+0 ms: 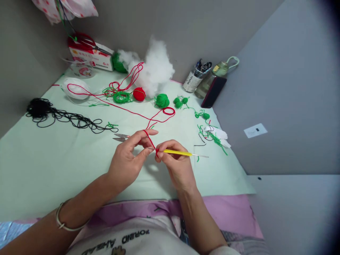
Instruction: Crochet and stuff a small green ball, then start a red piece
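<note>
Between the thumb and fingers of my right hand (179,166) is a yellow-handled crochet hook (177,152), its thin metal rear end pointing right. My left hand (127,159) is closed at the thumb and a finger, close to the hook's front end. Red yarn (149,139) runs over the left index finger and down to a small red loop of work (157,152) where both hands' fingertips meet. The exact stitches there are too small to make out. Partly hidden behind my left hand, thread snips (120,137) lie on the pale green table cover (66,170).
Black yarn (39,108) lies tangled on the left. Behind my hands are a red yarn ball (139,94), a green yarn ball (162,101) and white stuffing (159,67). Green scraps (216,140) lie right. A pen cup (193,79), bottle (204,85) and phone (214,92) stand by the wall.
</note>
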The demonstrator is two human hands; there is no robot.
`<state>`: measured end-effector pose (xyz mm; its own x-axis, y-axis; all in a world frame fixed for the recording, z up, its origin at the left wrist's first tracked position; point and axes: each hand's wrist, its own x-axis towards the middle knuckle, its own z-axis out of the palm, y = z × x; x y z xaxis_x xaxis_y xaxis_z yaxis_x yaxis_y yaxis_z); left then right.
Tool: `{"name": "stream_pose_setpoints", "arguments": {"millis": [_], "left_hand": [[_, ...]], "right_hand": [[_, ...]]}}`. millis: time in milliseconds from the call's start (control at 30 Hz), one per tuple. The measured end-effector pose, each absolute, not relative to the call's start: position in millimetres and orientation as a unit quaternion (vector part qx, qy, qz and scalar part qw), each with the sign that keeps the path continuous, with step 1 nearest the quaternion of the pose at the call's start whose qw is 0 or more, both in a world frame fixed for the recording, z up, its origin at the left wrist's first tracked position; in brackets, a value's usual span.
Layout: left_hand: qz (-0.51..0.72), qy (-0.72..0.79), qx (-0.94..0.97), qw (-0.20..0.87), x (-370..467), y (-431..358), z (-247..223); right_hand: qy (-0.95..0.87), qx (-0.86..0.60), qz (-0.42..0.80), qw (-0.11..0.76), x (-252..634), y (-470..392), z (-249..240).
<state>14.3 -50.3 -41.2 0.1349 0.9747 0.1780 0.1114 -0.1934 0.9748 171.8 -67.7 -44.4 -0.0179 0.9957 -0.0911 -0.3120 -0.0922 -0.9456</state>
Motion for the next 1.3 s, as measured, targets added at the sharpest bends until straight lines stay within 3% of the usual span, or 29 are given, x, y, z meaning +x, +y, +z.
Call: {"name": "stream_pose_setpoints", "arguments": {"millis": [167, 400, 533, 667, 1067, 1300], "left_hand": [[0.481, 0.460, 0.599, 0.445, 10.5, -44.4, -40.1], [0.463, 0.383, 0.379, 0.704, 8.5, -41.5, -42.3], [0.481, 0.337, 0.234, 0.775, 14.1, -46.8, -37.8], [0.496, 0.313, 0.185, 0.789, 19.0, -51.0, -30.1], [0.478, 0.359, 0.385, 0.703, 20.4, -49.3, -33.0], [0.473, 0.367, 0.396, 0.696, 23.6, -49.3, -30.3]], "right_hand": [[-0.396, -0.428, 0.597, 0.551, 169.6, -71.0, -43.2], [-0.401, -0.443, 0.547, 0.587, 173.8, -69.0, -40.7], [-0.419, -0.460, 0.495, 0.606, 173.0, -69.5, -38.9], [-0.447, -0.467, 0.455, 0.613, 171.2, -71.7, -36.9], [-0.491, -0.433, 0.480, 0.584, 177.8, -74.6, -33.6], [-0.529, -0.446, 0.401, 0.600, 179.1, -72.6, -35.3]]}}
